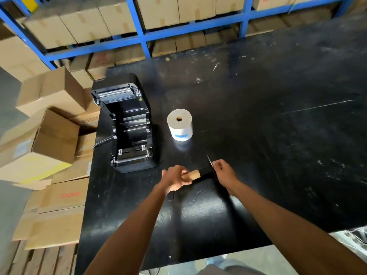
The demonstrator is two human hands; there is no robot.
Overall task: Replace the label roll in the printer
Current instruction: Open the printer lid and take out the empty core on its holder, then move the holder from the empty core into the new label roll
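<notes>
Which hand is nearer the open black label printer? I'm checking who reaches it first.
Left. The left hand grips the brown cardboard core just past the open black label printer's front right corner; the right hand holds the black spindle farther right.

We found the printer (pixel 127 128) on the counter (pixel 268 135) near its left edge, its cover opened toward the far side. The label roll (pixel 180 127) stood on end just right of the printer, apart from it. Nearer to us, the left hand (pixel 175 178) and the right hand (pixel 225 172) met over the counter, a cardboard core (pixel 193 174) on a spindle (pixel 206 171) between them. Cartons (pixel 49 135) lay stacked left of the counter; shelving (pixel 143 36) with boxes stood behind it.
</notes>
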